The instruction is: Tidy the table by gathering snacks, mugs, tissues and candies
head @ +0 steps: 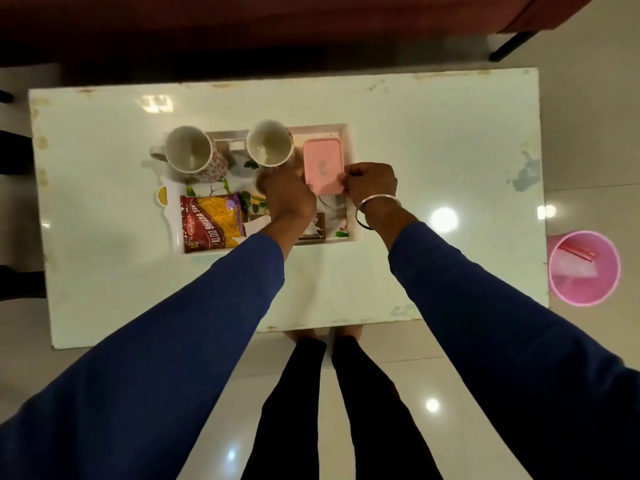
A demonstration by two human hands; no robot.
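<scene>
Snacks and mugs sit gathered in a white tray (pixel 351 147) on the glossy white table (pixel 433 133): a floral mug (pixel 194 154) at its far left corner, a second mug (pixel 270 143) beside it, a red-and-yellow snack packet (pixel 211 223) at the near left. A pink lidded box (pixel 323 166) lies at the far right (its near edge pinched by the right hand (pixel 372 183), fingers curled). The left hand (pixel 285 194) is curled just left of the box; whether it holds anything I cannot tell. A pink bin (pixel 583 268) stands on the floor at the right
</scene>
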